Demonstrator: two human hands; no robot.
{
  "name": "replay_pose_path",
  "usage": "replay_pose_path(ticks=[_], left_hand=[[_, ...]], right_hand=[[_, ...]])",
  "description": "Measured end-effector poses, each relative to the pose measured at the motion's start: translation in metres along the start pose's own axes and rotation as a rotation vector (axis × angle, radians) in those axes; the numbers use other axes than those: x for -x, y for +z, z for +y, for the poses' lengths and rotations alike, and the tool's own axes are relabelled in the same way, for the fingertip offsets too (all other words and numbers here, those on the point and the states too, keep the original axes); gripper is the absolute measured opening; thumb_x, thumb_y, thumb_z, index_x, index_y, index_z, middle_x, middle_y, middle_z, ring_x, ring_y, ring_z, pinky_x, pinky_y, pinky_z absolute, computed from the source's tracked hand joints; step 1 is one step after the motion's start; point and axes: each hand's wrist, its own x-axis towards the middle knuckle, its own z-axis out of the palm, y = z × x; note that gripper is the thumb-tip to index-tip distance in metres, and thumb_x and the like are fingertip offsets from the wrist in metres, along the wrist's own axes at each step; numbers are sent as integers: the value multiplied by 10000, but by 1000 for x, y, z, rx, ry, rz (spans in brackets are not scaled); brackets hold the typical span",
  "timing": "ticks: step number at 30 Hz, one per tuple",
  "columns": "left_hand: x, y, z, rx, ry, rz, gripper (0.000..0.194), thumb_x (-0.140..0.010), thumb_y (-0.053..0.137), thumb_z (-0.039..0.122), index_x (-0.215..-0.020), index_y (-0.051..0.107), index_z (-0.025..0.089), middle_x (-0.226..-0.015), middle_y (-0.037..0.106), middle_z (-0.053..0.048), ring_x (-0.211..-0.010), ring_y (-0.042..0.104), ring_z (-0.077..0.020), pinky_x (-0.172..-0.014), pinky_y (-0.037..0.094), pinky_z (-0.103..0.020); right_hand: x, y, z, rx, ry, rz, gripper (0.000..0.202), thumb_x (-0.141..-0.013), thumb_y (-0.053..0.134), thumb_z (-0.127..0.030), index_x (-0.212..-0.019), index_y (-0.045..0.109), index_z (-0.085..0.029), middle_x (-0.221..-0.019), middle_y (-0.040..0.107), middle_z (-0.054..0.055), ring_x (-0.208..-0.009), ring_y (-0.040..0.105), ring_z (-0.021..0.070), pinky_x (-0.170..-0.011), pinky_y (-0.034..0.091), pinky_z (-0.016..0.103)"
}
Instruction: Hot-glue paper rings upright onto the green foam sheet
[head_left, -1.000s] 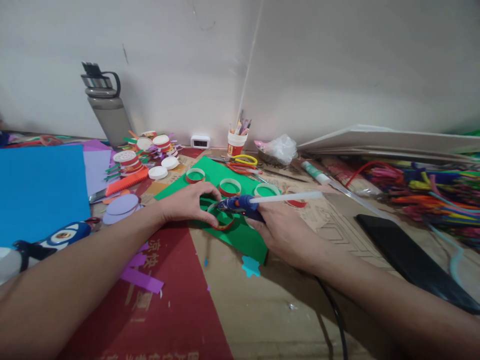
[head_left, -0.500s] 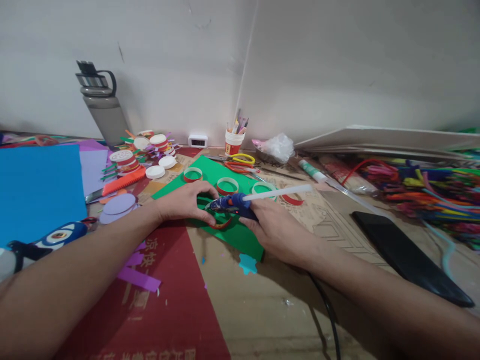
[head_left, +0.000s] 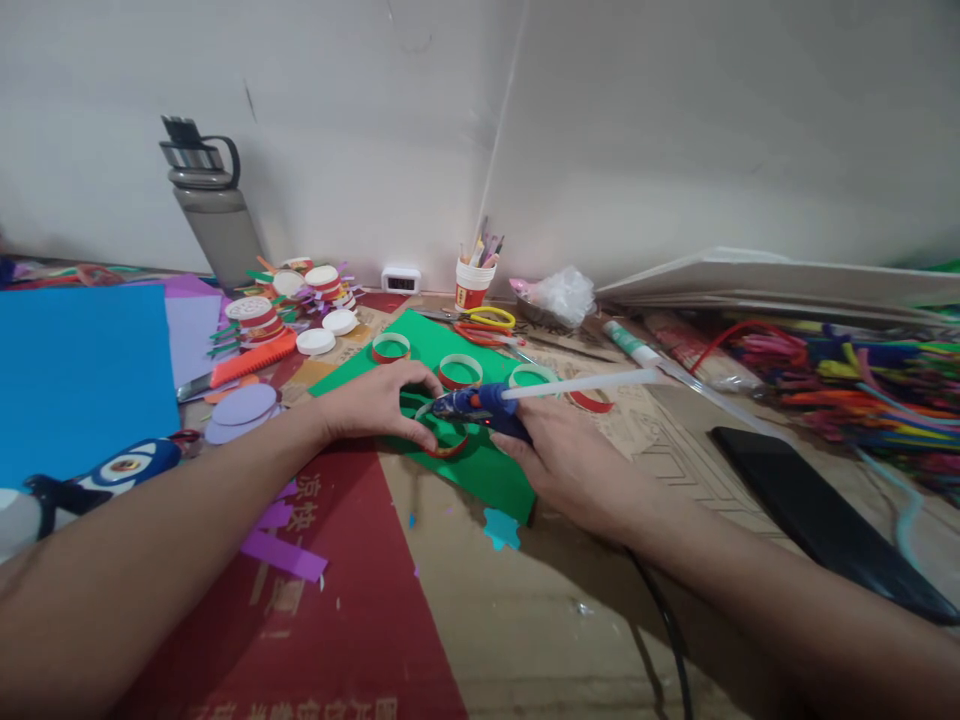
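My right hand [head_left: 555, 455] is wrapped round a blue glue gun [head_left: 487, 400] with a long white glue stick out of its back. The nozzle points left, at a red-rimmed paper ring [head_left: 450, 447] on the green sheet [head_left: 480, 483]. My left hand [head_left: 390, 405] curves round the left side of that ring, thumb and fingers at its edge. Behind lie more rings: one at the left [head_left: 391, 348], one in the middle [head_left: 460, 373] and one at the right [head_left: 534, 379], partly behind the glue stick.
A cup of pens [head_left: 475, 285], scissors [head_left: 487, 318] and a small clock [head_left: 401, 280] stand or lie at the back. Left are a bottle [head_left: 217, 225], an orange cutter [head_left: 253, 358] and blue paper [head_left: 82, 370]. A black phone [head_left: 825, 520] and pipe cleaners [head_left: 862, 380] are right.
The whole view has shifted slightly, so most things appear a little further right. The glue stick looks shifted and lies a bit differently in view. Both hands keep nearly the same pose.
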Motion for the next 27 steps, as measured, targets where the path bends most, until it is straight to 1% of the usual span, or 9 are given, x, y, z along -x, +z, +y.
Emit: replay_pose_path(ticks=[4,7,10,15,20,27], left_hand=[[0,-1,1,-19,-19,-7,564,-609,842,490,-1047,640,198,-1128,638,-42,-1096,569,-236,-968,425,-339],[0,-1,2,-24,-19,-22,551,-626,832,500,-1046,644,197,-1139,634,-41,-1097,566,-230,-972,420,-332],[0,-1,1,-15,-3,-25,534,-637,828,504,-1040,647,204,-1147,635,-38,-1103,564,-225,-978,414,-326],[0,0,-2,2,5,-16,529,-647,825,502,-1048,652,203,-1148,635,-42,-1100,566,-224,-973,415,-328],[0,-1,3,1,-4,-30,493,-651,829,458,-1032,656,198,-1120,642,-42,-1077,576,-220,-954,423,-324],[-1,0,1,-9,-6,-21,506,-635,839,458,-1032,657,203,-1150,640,-51,-1100,575,-227,-977,418,-334]], right_hand=[[-3,2,-2,20,-1,-25,194,-948,509,-253,-1079,615,-156,-1054,695,144,-983,641,273,-848,469,382],[-1,2,1,47,-13,0,221,-953,500,-252,-1114,612,-149,-1052,695,150,-960,644,280,-828,468,389],[3,0,2,73,-49,37,225,-949,507,-246,-1134,608,-167,-1048,697,134,-970,639,275,-824,463,379],[5,-6,0,96,-46,59,193,-950,495,-238,-1084,617,-173,-1026,706,124,-915,649,259,-805,471,371],[7,-5,-1,138,-71,62,184,-951,499,-237,-1064,628,-172,-1034,709,121,-930,654,255,-817,478,369],[9,-5,-5,142,-32,46,209,-956,493,-260,-1099,620,-176,-1039,709,115,-941,657,256,-822,481,380]])
